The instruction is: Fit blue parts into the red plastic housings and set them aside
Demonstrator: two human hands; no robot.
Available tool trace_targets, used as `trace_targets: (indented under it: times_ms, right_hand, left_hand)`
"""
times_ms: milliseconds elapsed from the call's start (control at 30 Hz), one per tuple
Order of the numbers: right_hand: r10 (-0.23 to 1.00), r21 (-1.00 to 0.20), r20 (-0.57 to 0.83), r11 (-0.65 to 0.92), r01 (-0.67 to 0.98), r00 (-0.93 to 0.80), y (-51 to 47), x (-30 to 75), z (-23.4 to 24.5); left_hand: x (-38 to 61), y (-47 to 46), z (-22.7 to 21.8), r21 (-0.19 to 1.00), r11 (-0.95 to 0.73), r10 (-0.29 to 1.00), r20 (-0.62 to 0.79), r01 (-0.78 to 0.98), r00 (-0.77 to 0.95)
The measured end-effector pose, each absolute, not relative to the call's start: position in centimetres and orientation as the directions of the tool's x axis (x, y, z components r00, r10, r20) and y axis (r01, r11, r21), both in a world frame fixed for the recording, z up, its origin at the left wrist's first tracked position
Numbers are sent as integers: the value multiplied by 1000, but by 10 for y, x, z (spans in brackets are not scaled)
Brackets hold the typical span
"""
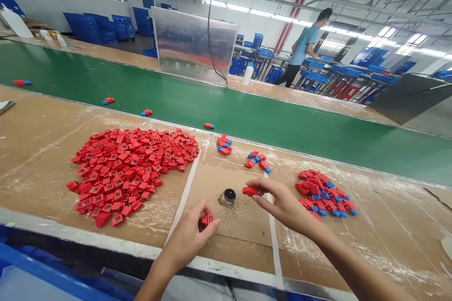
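My left hand (190, 235) is closed round a small red plastic part (207, 219) near the bench's front edge. My right hand (282, 202) pinches a red piece with a blue end (250, 191) just right of a small dark round pot (228, 196). A big heap of plain red parts (127, 169) lies to the left. A pile of red-and-blue pieces (325, 195) lies just right of my right hand. Two small clusters of red-and-blue pieces (224, 145) (258, 161) sit further back.
A green conveyor belt (282, 122) runs behind the cardboard-covered bench (42, 150), carrying several red-and-blue pieces (108, 100). A metal box (192, 47) and a white bottle (248, 75) stand beyond it. A person in a blue shirt (305, 47) stands by blue crates at back right.
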State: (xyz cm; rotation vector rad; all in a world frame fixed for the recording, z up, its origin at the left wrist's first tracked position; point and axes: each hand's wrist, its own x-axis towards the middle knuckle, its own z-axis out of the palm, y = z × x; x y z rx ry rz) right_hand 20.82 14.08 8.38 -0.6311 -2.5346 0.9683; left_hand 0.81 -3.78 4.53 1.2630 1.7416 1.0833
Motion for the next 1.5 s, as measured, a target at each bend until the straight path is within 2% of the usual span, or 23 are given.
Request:
trace_targets:
  times_ms: [133,433,567,800,1000,1133,1300,1500]
  right_hand:
    - [461,-608,224,755,246,-859,136,197,77]
    - [400,-516,233,824,235,-887,131,189,73]
    - [412,-516,216,818,255,-885,129,186,76]
    - [393,-498,223,833,242,-892,127,186,77]
    - [388,-492,257,841,226,-885,126,185,82]
    - [415,-505,301,833,226,-859,126,186,82]
    - [453,-525,297,813,253,-840,125,188,77]
    - [442,-590,299,782,201,-846,111,189,84]
  left_hand:
    - [13,-36,47,926,145,972,-67,350,-225]
    - [12,-46,35,946,258,926,-184,197,-329]
    - [11,-47,34,953,276,916,-222,126,-333]
    - [15,-42,27,989,136,944,-147,-58,-296]
    - [22,-37,25,985,154,934,-170,-76,-313]
    - [28,-33,19,972,175,938,-214,-159,-275]
    - [27,-32,13,975,151,954,-187,-165,-233]
    - [23,-32,11,961,151,971,-188,-231,-148]
